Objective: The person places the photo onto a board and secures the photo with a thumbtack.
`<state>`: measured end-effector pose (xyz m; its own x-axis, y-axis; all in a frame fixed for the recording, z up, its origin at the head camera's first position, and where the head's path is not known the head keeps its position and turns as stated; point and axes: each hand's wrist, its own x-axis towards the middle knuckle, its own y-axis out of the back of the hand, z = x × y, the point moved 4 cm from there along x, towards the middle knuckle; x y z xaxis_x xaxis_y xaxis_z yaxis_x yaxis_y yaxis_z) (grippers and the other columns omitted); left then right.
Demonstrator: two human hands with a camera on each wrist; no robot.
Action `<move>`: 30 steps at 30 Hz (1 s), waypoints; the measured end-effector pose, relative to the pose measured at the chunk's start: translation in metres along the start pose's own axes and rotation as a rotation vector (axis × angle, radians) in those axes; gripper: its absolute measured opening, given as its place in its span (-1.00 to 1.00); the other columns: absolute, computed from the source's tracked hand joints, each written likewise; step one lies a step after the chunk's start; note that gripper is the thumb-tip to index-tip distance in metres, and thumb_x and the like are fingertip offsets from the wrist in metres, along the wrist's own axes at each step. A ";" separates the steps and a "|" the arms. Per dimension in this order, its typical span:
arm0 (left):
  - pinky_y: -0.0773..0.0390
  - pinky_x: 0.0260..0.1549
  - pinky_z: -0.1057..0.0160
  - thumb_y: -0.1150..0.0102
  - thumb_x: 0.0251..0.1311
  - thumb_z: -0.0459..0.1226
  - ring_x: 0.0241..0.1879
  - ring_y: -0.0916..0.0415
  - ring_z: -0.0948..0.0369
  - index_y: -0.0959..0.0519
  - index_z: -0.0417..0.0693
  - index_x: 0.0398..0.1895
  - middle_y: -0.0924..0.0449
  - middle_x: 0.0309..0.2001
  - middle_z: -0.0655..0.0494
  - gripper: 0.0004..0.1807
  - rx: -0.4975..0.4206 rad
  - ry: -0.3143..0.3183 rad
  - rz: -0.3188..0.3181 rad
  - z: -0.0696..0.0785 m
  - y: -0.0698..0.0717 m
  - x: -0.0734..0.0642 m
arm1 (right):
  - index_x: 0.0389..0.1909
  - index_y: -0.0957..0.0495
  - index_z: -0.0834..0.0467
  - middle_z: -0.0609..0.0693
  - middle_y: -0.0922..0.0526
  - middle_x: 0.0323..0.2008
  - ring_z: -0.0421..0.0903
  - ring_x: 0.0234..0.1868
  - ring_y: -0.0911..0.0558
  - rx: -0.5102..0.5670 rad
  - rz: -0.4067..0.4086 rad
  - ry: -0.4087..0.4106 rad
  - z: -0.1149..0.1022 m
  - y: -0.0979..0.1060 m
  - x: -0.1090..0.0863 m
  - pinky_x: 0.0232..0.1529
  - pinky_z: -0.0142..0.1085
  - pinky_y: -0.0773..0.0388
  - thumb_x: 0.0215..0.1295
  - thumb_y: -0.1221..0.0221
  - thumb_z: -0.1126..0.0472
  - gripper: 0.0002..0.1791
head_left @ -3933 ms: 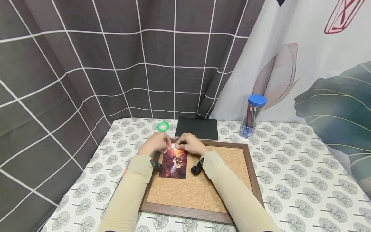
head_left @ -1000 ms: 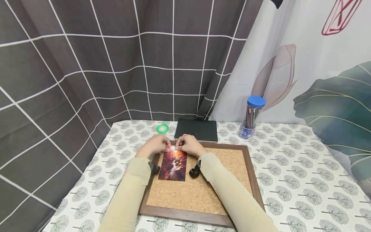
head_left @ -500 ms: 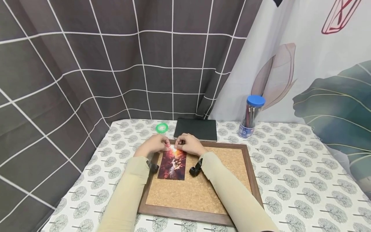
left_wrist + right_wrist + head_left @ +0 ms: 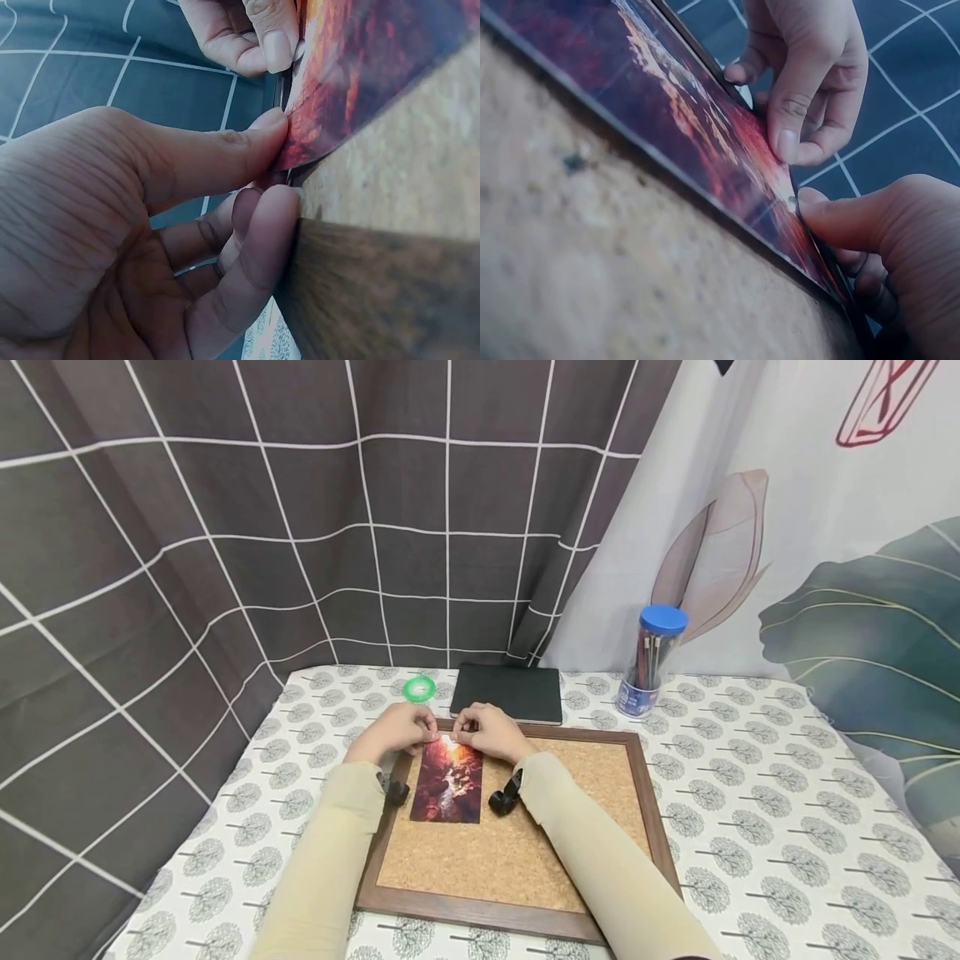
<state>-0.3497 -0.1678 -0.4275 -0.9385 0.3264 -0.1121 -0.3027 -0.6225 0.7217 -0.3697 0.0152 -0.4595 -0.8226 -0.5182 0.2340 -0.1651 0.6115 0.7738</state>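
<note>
A glossy photo print (image 4: 447,789) with a red and orange canyon scene lies over the upper left of a wood-framed cork board (image 4: 480,870). My left hand (image 4: 397,729) is at the print's top left corner; in the left wrist view its thumb (image 4: 259,146) presses on the corner, with the index finger curled below. My right hand (image 4: 491,732) pinches the top edge a little to the right. From the right wrist view, the right thumb (image 4: 825,217) rests on the bright upper edge of the print, close to the left thumb. The fingers behind the edge are partly hidden.
Behind the board lie a black notebook (image 4: 506,693) and a green tape roll (image 4: 419,688). A clear pencil tub with a blue lid (image 4: 663,620) stands at the back right. Grid-patterned curtain (image 4: 397,568) hangs behind the tree-print tablecloth (image 4: 750,827).
Both hands stay at the print's top edge. The left fingers have shifted slightly outward to the left, showing more of the top left corner. The print stays in about the same place.
</note>
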 end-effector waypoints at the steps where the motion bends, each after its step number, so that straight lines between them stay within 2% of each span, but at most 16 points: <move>1: -0.67 -0.53 0.27 -0.36 0.20 -0.31 -0.59 -0.53 0.24 -0.62 -0.10 -0.36 -0.61 -0.47 0.07 -0.91 0.000 0.000 0.001 0.000 0.000 0.000 | -0.38 -0.63 -0.09 -0.18 -0.55 -0.36 -0.18 -0.32 -0.48 -0.007 0.001 0.004 -0.001 0.000 0.000 -0.27 -0.28 -0.44 0.29 -0.33 0.06 -0.92; 13: -0.65 -0.54 0.28 -0.33 0.19 -0.37 -0.60 -0.52 0.24 -0.63 -0.18 -0.35 -0.59 -0.48 0.06 -0.94 -0.015 0.008 0.010 0.001 -0.003 -0.001 | -0.39 -0.62 -0.13 -0.20 -0.50 -0.41 -0.15 -0.35 -0.43 -0.090 0.050 0.014 -0.006 -0.002 -0.002 -0.34 -0.27 -0.39 0.27 -0.32 0.11 -0.92; 20: -0.63 -0.58 0.29 -0.37 0.17 -0.35 -0.63 -0.50 0.24 -0.63 -0.12 -0.38 -0.59 -0.49 0.06 -0.92 -0.003 0.029 0.017 -0.001 -0.002 0.003 | -0.38 -0.62 -0.12 -0.19 -0.50 -0.40 -0.15 -0.33 -0.44 -0.108 0.040 -0.003 -0.010 0.000 -0.002 -0.33 -0.27 -0.39 0.29 -0.32 0.10 -0.92; 30: -0.62 -0.59 0.29 -0.41 0.13 -0.35 -0.64 -0.51 0.24 -0.62 -0.13 -0.39 -0.61 -0.51 0.06 -0.89 0.025 0.008 0.052 -0.004 -0.004 0.007 | -0.35 -0.58 -0.13 -0.20 -0.46 -0.37 -0.17 -0.30 -0.42 -0.143 0.043 0.016 -0.005 -0.003 -0.005 -0.31 -0.28 -0.39 0.32 -0.28 0.02 -0.91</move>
<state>-0.3558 -0.1652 -0.4339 -0.9541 0.2885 -0.0799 -0.2498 -0.6200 0.7438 -0.3628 0.0129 -0.4600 -0.8186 -0.5032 0.2770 -0.0500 0.5428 0.8384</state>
